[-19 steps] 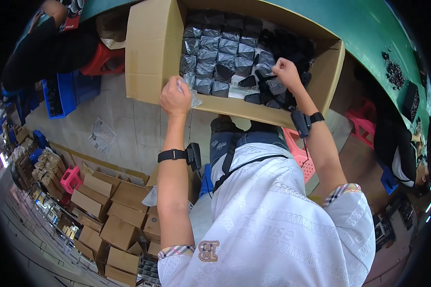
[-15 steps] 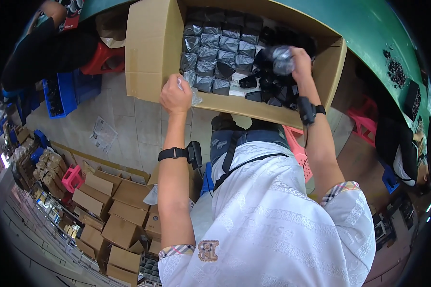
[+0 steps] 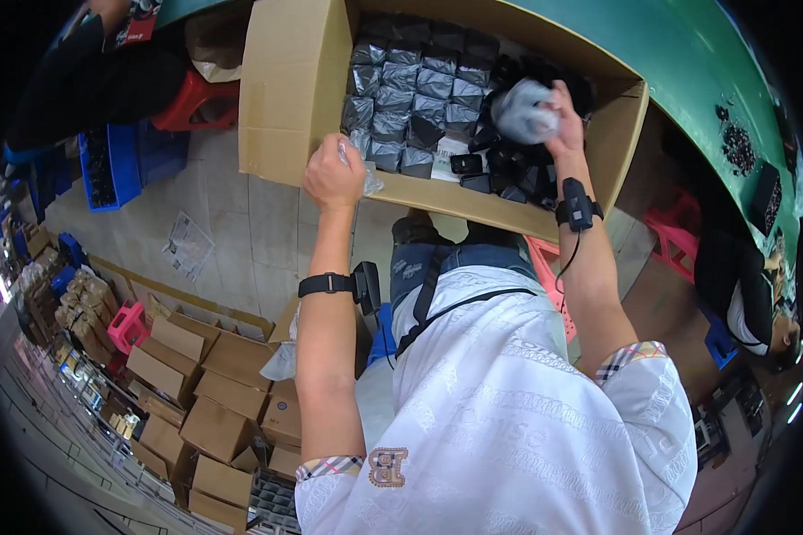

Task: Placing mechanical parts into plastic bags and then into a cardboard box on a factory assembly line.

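Before me stands an open cardboard carton (image 3: pixel 281 98). Rows of dark blocks in clear plastic (image 3: pixel 388 100) fill its left and middle. Loose black plastic pieces (image 3: pixel 513 169), whose exact kind I cannot make out, lie heaped on its right. My left hand (image 3: pixel 335 176) is closed at the carton's near left edge, with crumpled clear plastic film (image 3: pixel 372 185) sticking out of it. Above the heap, my right hand (image 3: pixel 567 129) grips a clear plastic bag (image 3: pixel 525 111), smeared by motion; its contents are hard to see.
A green table (image 3: pixel 687 67) with small dark bits (image 3: pixel 736 143) borders the carton's far right side. Red stools (image 3: pixel 201 102) and blue crates (image 3: pixel 111 174) stand left. More cardboard boxes (image 3: pixel 227 415) are stacked at lower left. Other people sit at both sides.
My right hand has turned, and the plastic bag in it appears wider and paler. The left hand keeps its grip at the carton's edge. The whole view has shifted slightly.
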Demonstrator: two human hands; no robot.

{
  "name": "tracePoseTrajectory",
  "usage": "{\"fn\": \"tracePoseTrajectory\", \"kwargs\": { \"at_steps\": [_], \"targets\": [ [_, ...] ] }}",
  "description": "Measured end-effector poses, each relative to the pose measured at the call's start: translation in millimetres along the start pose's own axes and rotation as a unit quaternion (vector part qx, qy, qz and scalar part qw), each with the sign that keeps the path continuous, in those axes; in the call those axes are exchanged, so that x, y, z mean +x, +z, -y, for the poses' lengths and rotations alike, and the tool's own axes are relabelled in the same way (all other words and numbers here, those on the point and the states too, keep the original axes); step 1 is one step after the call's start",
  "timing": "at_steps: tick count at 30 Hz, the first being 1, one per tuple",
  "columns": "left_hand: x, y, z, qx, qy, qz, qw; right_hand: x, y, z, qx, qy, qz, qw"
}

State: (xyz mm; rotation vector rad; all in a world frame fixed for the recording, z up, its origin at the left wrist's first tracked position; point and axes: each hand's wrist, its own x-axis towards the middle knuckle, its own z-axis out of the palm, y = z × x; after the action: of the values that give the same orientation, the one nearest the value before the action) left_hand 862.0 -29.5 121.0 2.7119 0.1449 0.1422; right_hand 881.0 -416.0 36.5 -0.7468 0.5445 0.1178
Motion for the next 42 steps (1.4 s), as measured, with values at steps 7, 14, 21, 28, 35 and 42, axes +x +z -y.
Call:
{"fn": "tracePoseTrajectory", "kwargs": {
  "at_steps": [7,14,21,28,35,42],
  "targets": [
    [-2,3,1,-0.005,0.005,-0.002,1.000,16,-14,-19,-0.297,0.083,-0.017,0.951],
    [5,-6,5,0.008,0.007,-0.007,1.000,6,79,-73,-0.837,0.045,-0.016,0.544],
    [11,9,-30,-0.021,-0.052,0.077,0.995,73,-45,-96,-0.691,0.029,-0.147,0.708],
    [-8,-14,8,-0.019,-0.051,0.038,0.998,68,-18,-154,-0.391,0.139,-0.204,0.887],
    [-8,-21,2,-0.062,-0.035,0.000,0.997,62,-30,-134,-0.594,0.070,-0.126,0.791],
    [-2,-16,4,-0.054,-0.043,0.023,0.997,-32,36,-63,-0.258,0.075,0.011,0.963]
  ]
}}
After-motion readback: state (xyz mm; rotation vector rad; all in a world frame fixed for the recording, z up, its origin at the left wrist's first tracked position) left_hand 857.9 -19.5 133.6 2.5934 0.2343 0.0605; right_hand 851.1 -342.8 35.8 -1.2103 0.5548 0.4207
